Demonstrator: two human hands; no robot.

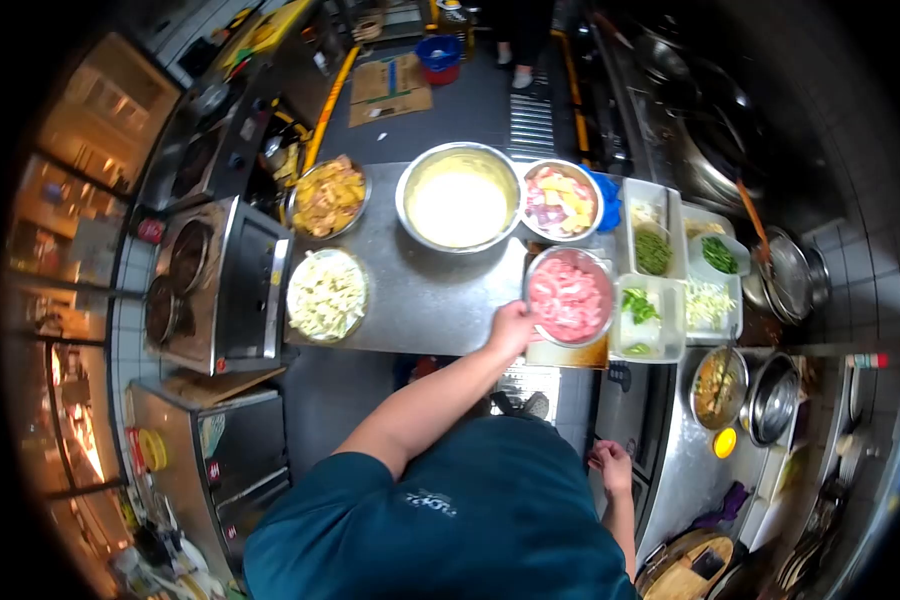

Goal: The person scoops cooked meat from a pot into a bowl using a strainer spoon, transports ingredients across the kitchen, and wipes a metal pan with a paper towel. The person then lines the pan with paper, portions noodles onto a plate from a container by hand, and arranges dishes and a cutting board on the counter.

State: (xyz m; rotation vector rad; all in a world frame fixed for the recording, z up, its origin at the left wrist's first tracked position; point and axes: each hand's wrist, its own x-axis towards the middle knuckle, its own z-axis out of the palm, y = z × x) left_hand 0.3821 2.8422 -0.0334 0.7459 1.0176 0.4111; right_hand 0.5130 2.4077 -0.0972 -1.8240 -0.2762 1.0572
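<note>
My left hand [513,328] is closed on the rim of a metal bowl [611,318] at the near right edge of the steel table. Strips of raw pink meat [568,294] fill this bowl. Down at my right side, my right hand [611,464] hangs away from the table, with its fingers loosely bent and nothing visible in them. Just beyond the meat bowl stands another metal bowl [599,222] with pale, yellow and purplish pieces. Clear tubs [667,352] holding chopped greens are to the right of the meat.
On the table [420,305] are a large bowl [407,222] of pale yellow contents, a bowl of browned pieces [330,197] and a bowl of chopped pale vegetables [327,295]. Stoves stand to the left; pans [790,275] are at right. Another person's feet [522,76] show in the aisle.
</note>
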